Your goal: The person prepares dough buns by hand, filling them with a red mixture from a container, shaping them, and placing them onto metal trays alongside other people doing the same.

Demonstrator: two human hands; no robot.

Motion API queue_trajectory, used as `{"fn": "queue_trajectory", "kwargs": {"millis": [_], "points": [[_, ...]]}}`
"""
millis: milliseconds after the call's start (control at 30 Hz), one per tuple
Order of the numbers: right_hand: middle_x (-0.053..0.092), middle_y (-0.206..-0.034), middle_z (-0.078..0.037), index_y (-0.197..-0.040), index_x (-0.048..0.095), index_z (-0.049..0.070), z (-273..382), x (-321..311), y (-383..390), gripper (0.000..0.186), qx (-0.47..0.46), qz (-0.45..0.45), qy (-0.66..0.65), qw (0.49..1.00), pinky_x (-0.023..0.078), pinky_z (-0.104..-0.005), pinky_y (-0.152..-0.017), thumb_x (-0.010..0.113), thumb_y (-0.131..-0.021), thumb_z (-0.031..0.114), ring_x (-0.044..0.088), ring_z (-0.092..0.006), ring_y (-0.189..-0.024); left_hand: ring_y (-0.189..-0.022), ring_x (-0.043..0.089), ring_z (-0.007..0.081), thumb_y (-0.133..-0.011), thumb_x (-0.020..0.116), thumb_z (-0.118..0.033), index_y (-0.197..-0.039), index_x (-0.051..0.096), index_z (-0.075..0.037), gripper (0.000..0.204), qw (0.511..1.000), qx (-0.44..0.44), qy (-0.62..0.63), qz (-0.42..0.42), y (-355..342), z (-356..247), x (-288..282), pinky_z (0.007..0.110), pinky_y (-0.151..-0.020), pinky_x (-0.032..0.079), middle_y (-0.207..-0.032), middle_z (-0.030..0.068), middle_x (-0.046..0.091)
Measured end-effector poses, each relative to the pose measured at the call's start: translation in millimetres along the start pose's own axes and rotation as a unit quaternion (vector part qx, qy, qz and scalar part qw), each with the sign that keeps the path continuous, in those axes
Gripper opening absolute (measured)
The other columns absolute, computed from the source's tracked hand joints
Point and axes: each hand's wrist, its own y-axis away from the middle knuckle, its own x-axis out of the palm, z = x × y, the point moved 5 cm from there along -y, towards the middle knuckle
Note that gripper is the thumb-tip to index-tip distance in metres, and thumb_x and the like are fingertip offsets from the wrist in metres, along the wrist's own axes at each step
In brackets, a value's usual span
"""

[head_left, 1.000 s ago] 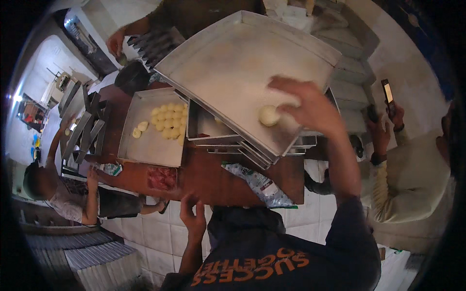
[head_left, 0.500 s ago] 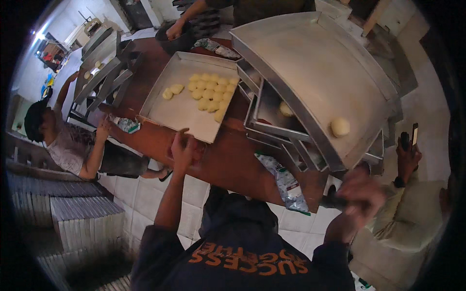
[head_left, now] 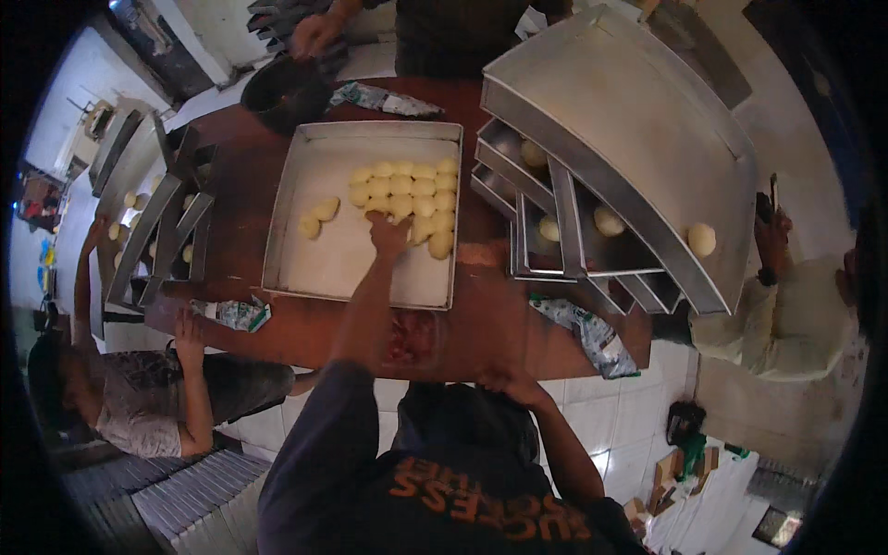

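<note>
Inside the tray point(head_left: 314, 268), left hand point(head_left: 389, 235) at dough balls point(head_left: 400, 186) (cannot tell its grip), bare room toward near rim point(head_left: 356, 302)

Dough balls point(head_left: 400, 186) at my left hand point(head_left: 390, 239): smooth, matt
Tray point(head_left: 324, 268) beneath it: metal walls, I'd say, dull
Packet point(head_left: 603, 344) right of grip: crinkled, glossy plastic

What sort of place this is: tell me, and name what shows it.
Probably a small bakery or dough workshop: round, pale-yellow, dough-like balls grouped in a square, shallow metal tray, and a skewed stack of large silver metal trays on a reddish-brown table.
</note>
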Motion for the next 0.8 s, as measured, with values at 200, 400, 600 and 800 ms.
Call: {"fn": "queue_trajectory", "kwargs": {"millis": [200,400,600,800], "points": [[0.053,-0.112,-0.012,-0.119,0.046,-0.001,-11.5,-31.2,14.6,0.047,0.048,-0.123,-0.041,0.990,0.045,-0.0308,-0.079,0.062,-0.079,0.021,0.052,-0.0217,-0.099,-0.075,0.057,0.0114,-0.071,0.062,-0.034,-0.083,0.057,-0.005,0.032,0.860,-0.251,0.317,0.312,27.8,-66.0,-113.7,0.028,-0.061,0.047,-0.078,0.0035,0.058],[0.052,-0.113,-0.014,-0.116,0.048,-0.002,29.6,-36.4,12.4,0.046,-0.107,-0.183,0.035,0.977,0.044,-0.0284,-0.081,0.060,-0.080,0.025,0.051,-0.0176,-0.102,-0.091,0.056,0.0210,-0.070,0.056,-0.016,-0.120,0.039,-0.006,0.053,0.700,-0.239,0.627,0.243,108.2,-147.2,-146.7,0.036,-0.079,0.048,-0.102,0.0096,0.053],[0.056,-0.111,-0.013,-0.114,0.052,0.002,103.0,-52.7,38.9,0.052,-0.256,-0.142,0.103,0.951,0.044,-0.0330,-0.084,0.071,-0.070,0.022,0.055,-0.0226,-0.100,-0.095,0.055,0.0246,-0.076,0.055,-0.010,-0.119,0.037,-0.006,0.047,0.613,-0.295,0.663,0.311,226.1,-269.3,-53.4,0.033,-0.081,0.047,-0.105,0.0121,0.051],[0.061,-0.097,-0.014,-0.109,0.054,0.003,38.1,-122.6,66.3,0.054,-0.158,-0.115,0.204,0.959,0.046,-0.0309,-0.077,0.075,-0.062,0.020,0.059,-0.0201,-0.089,-0.088,0.059,0.0252,-0.076,0.057,-0.008,-0.117,0.041,-0.001,0.045,0.638,-0.292,0.568,0.431,296.9,-305.4,-0.5,0.033,-0.076,0.048,-0.104,0.0117,0.055]]}}
